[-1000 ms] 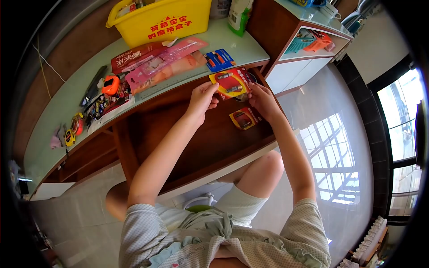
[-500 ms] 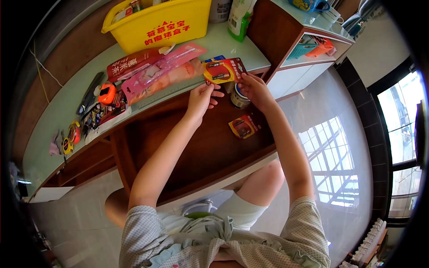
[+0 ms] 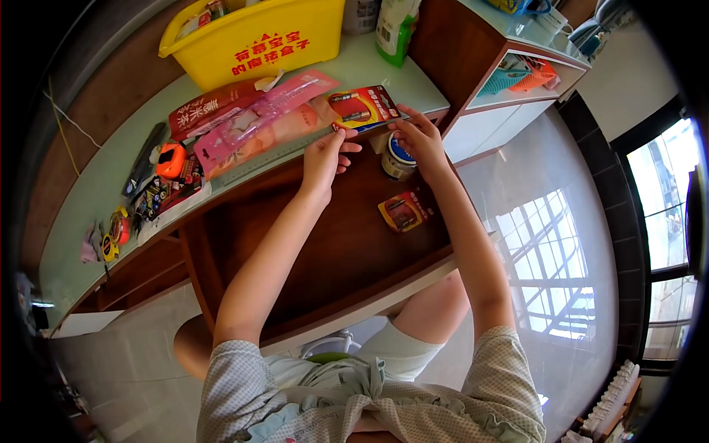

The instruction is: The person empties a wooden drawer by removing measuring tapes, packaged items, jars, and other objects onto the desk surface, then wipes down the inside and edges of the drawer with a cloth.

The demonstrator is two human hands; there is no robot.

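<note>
A red and yellow blister pack of batteries [image 3: 363, 108] is at the front edge of the glass desktop, with a blue edge showing beneath it. My left hand [image 3: 325, 161] has its thumb and index finger at the pack's near left corner, the other fingers loosely curled. At the right end, my right hand [image 3: 419, 142] pinches the pack's near corner. Below, in the open drawer [image 3: 295, 251], stand a jar with a blue lid [image 3: 399, 156], beside my right hand, and a second battery pack [image 3: 403, 211], lying flat.
Behind are a yellow bin [image 3: 258, 44], a green and white bottle [image 3: 397, 33] and pink and red packets [image 3: 255, 122]. To the left lie an orange tape measure [image 3: 170, 160], loose batteries [image 3: 153, 198] and a yellow tape measure [image 3: 111, 247]. A cabinet [image 3: 509, 111] stands right.
The battery pack has gone from raised and tilted to flatter on the desktop edge. Both hands have shifted slightly with it, and more of the blue-lidded jar shows.
</note>
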